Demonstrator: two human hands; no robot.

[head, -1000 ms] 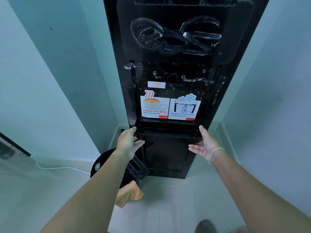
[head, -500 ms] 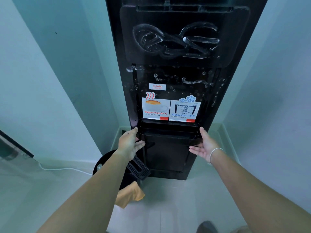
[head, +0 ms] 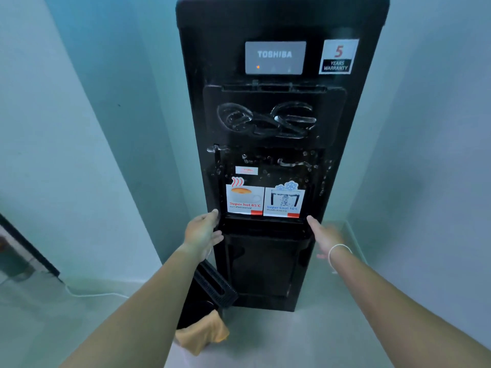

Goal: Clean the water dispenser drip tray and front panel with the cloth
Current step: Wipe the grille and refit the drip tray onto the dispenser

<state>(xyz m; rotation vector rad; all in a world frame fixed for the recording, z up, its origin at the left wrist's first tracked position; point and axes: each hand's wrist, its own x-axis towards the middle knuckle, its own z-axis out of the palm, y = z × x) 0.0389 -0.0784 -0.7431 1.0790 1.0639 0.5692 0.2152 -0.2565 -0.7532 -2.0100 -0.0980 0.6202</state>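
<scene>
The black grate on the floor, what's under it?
The grate leans on a round black thing, with an orange cloth sticking out below. The person's left arm covers the rest, so what else lies there can't be seen.

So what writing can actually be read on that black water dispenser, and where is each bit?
"TOSHIBA": grey display panel near the top of the dispenser.
"5 YEARS WARRANTY": sticker to its right.
"Super hot 85°C": left picture label; the line below is too small to read.
"Super Cool 10°C": right picture label; its small print is unreadable.
Small white label above them: red print, too blurred.
</scene>
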